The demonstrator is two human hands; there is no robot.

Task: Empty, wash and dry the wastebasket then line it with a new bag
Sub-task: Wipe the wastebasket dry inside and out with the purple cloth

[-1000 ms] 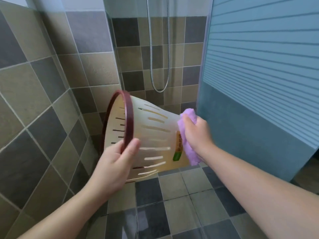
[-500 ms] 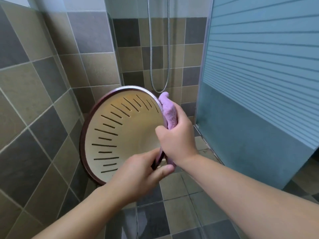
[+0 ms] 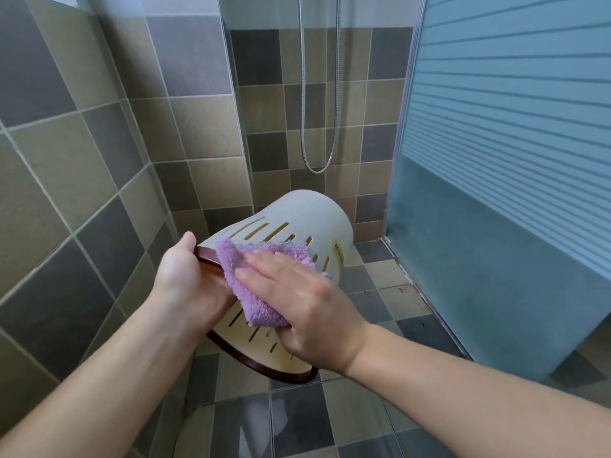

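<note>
One wastebasket was held tilted above the floor, its rim gripped by the left hand; one purple cloth was pressed against its side by the right hand, fingers straight.

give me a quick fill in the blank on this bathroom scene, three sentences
1. The right hand presses a ____ cloth flat against the basket's side.
2. The left hand grips the basket by its dark ____.
3. The basket's side has rows of ____.

Missing words: purple; rim; slots
</note>
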